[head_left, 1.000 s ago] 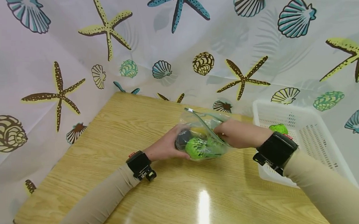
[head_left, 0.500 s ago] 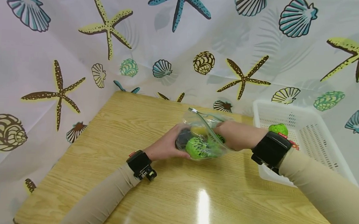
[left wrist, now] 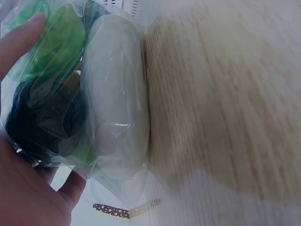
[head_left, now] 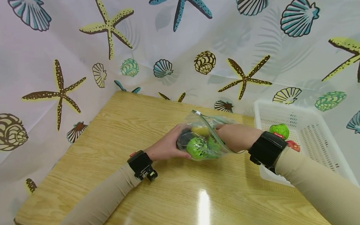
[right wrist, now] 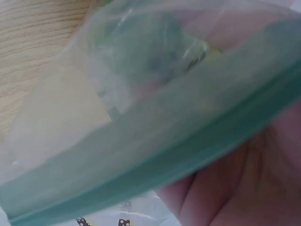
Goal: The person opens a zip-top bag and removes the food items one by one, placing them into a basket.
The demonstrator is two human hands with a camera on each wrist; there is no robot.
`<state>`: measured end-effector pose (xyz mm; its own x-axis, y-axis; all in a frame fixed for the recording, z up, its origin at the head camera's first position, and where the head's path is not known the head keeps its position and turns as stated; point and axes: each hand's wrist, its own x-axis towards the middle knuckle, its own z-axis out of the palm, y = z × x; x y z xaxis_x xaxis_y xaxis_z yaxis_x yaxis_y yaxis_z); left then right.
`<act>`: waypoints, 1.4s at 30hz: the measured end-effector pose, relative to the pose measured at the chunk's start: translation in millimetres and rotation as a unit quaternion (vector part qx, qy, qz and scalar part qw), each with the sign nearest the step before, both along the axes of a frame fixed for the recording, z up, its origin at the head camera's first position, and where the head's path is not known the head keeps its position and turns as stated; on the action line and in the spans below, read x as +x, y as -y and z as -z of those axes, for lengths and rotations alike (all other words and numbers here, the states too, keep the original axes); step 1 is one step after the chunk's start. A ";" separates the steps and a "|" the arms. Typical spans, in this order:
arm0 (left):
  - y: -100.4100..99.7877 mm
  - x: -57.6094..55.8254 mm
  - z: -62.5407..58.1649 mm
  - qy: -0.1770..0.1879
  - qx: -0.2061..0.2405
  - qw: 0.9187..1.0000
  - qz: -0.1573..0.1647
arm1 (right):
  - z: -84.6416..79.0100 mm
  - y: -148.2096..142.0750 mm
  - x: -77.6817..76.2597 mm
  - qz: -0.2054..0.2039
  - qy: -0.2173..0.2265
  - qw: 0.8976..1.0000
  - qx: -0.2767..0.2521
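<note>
A clear zip bag (head_left: 207,125) with a green closure strip leans over the wooden tabletop. My left hand (head_left: 170,147) grips its left end, thumb and fingers around a dark rounded thing (head_left: 184,139). Through the plastic show a green ball with dark markings (head_left: 197,147), a yellow thing (head_left: 201,130) and more green behind. In the left wrist view a long, round-ended white thing (left wrist: 115,94) lies along the bag's side. My right hand (head_left: 235,136) reaches past the strip into the bag; its fingertips, close to a blurred green thing (right wrist: 141,44), are mostly hidden.
At the right stands a white perforated plastic basket (head_left: 330,144), holding a bumpy green thing (head_left: 280,130) and a red thing (head_left: 293,145). A patterned sheet (head_left: 159,35) with starfish and shells hangs behind and left of the wooden table (head_left: 165,198).
My right hand has moved left and deeper into the bag, and the bag's mouth has shifted slightly right. The red thing in the basket has come into view. My left hand keeps its grip.
</note>
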<state>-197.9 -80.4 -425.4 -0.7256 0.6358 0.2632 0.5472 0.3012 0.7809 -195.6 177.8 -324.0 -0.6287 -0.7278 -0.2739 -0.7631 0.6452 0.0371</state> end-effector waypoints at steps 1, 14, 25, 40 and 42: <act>-0.2 -0.4 0.8 0.001 0.000 1.000 -0.001 | 0.2 0.0 0.1 -0.002 -0.004 1.000 0.000; -1.9 -14.8 25.8 0.010 -0.031 0.999 -0.017 | 4.7 -5.8 -2.8 -0.012 -0.034 0.999 -0.029; 0.5 -11.8 24.6 0.012 -0.038 0.999 -0.025 | -16.4 -1.7 -1.6 0.014 -0.012 0.996 -0.085; 2.5 -15.4 30.1 0.011 -0.037 0.999 -0.035 | -67.7 -32.5 27.2 0.073 -0.071 0.979 -0.176; 3.1 -15.6 30.2 0.011 -0.038 0.999 -0.034 | -73.3 -40.4 31.4 0.074 -0.077 0.976 -0.192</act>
